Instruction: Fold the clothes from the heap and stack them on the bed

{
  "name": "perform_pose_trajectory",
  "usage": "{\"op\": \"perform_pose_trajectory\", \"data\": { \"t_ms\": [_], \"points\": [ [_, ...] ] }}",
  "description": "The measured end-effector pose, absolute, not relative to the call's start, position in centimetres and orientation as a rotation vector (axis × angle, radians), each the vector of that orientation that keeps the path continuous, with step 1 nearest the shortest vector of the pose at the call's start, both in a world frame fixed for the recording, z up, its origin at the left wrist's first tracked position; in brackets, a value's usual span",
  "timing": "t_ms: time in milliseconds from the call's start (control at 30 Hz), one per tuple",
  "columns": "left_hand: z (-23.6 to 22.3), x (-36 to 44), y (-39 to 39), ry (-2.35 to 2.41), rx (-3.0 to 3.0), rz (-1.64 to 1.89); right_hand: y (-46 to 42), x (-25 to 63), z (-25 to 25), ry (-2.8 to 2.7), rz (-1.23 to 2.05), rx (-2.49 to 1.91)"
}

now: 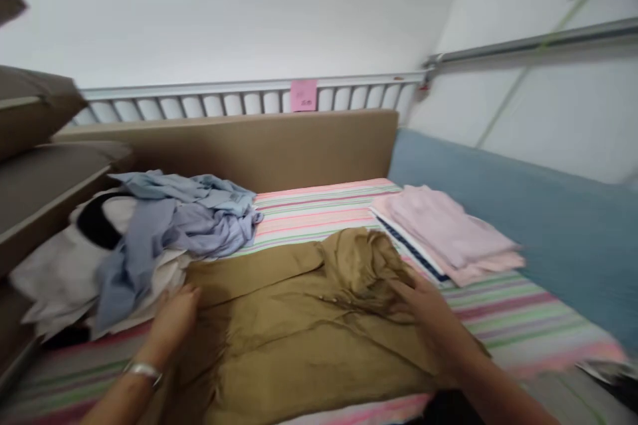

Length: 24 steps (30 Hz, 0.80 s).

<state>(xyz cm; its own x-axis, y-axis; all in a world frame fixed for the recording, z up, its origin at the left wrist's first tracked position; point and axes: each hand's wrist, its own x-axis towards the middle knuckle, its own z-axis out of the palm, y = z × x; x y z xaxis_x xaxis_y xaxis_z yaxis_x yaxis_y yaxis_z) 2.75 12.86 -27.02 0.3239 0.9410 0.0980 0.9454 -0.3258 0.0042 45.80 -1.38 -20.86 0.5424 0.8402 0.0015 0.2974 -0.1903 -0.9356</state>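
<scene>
An olive-brown shirt (pixel 289 339) lies spread in front of me, its left part fairly flat and folded over in a long strip. Toward its upper right the cloth is bunched and wrinkled. My left hand (pixel 177 315) is closed at the shirt's upper left edge, with a silver bracelet on the wrist. At the bunched right side, my right hand (pixel 421 305) has its fingers closed on the cloth. Some of the fingertips are hidden in the folds.
Heaped clothes (pixel 189 219) in blue, lavender and white lie to the left. Folded pink garments (pixel 443 226) are stacked at the right on the striped sheet (pixel 299 212). A brown padded board (pixel 279 146) and a blue panel (pixel 498 179) border the bed. Brown boxes (pixel 34 106) stand at left.
</scene>
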Motion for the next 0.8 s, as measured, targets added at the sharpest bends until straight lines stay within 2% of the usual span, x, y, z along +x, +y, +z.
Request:
{"op": "perform_pose_trajectory", "data": {
  "t_ms": [100,200,300,400,500,567,667,733,800],
  "points": [
    [-26.7,7.8,12.0,-1.722,-2.790,-0.624,-2.0,43.7,-21.0,-0.814,0.735,-1.607],
    [-26.7,15.5,9.3,-1.536,-3.073,-1.127,-2.4,40.6,-22.3,-0.979,0.761,-1.640],
    [-27.8,22.1,6.8,-1.493,-3.288,-1.214,-2.9,39.2,-23.4,-1.314,1.020,-1.476],
    [-29.0,25.0,6.1,-1.803,-3.330,-1.224,-2.8,41.9,-23.4,-1.446,1.136,-1.454],
    [-28.3,24.9,6.4,-1.995,-3.174,-1.582,-0.9,48.0,-23.1,-1.398,0.830,-1.613],
    [-26.5,24.1,6.7,-2.128,-3.011,-1.884,1.5,52.3,-23.6,-1.350,0.565,-1.744],
    [-23.4,22.4,6.9,-2.171,-2.812,-2.253,5.6,56.6,-24.9,-1.371,0.351,-1.949],
    [-22.5,20.8,7.2,-2.070,-2.773,-2.385,8.1,57.8,-25.8,-1.409,0.293,-2.035],
    [-22.9,19.0,7.7,-1.968,-2.824,-2.330,10.3,58.2,-26.5,-1.426,0.297,-2.079]
  ]
}}
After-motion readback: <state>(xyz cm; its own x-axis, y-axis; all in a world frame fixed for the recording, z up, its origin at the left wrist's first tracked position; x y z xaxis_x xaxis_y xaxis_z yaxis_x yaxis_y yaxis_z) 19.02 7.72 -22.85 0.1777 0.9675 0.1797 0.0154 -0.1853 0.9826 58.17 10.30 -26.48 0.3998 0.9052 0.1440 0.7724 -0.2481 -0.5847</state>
